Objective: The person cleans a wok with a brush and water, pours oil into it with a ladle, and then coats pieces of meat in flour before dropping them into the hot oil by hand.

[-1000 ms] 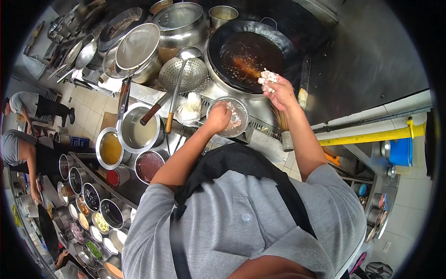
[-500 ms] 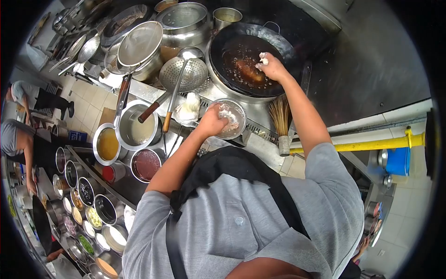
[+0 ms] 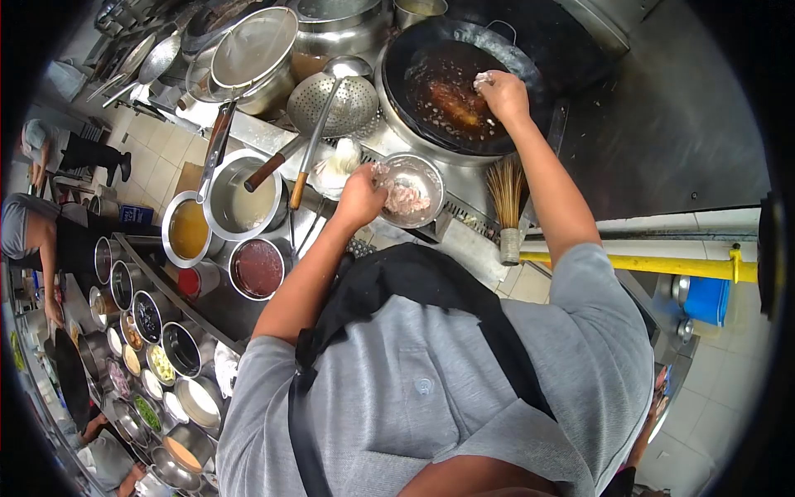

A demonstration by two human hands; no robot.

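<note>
My left hand [image 3: 363, 195], its fingers bent together, is at the left rim of a metal bowl [image 3: 436, 186]. Coated pale pieces [image 3: 406, 199] lie in that bowl. What the left fingers hold, if anything, is too small to make out. Over the right part of a black wok [image 3: 406, 66] my right hand [image 3: 503, 95] pinches a white coated piece [image 3: 483, 79]. Dark oil in the wok bubbles around browned food [image 3: 455, 103]. A bamboo brush [image 3: 507, 207] stands just below the wok's rim.
A perforated ladle [image 3: 319, 108] and a long-handled ladle [image 3: 315, 149] lie left of the wok. Pots of pale liquid [image 3: 248, 199], yellow liquid [image 3: 189, 229] and red sauce [image 3: 257, 269] are nearer. A yellow pipe [image 3: 662, 264] runs at right. Other people [image 3: 33, 232] stand far left.
My left hand has moved from inside the bowl to its left rim, uncovering the pieces. My right hand has shifted toward the wok's upper right. The whole view has shifted slightly.
</note>
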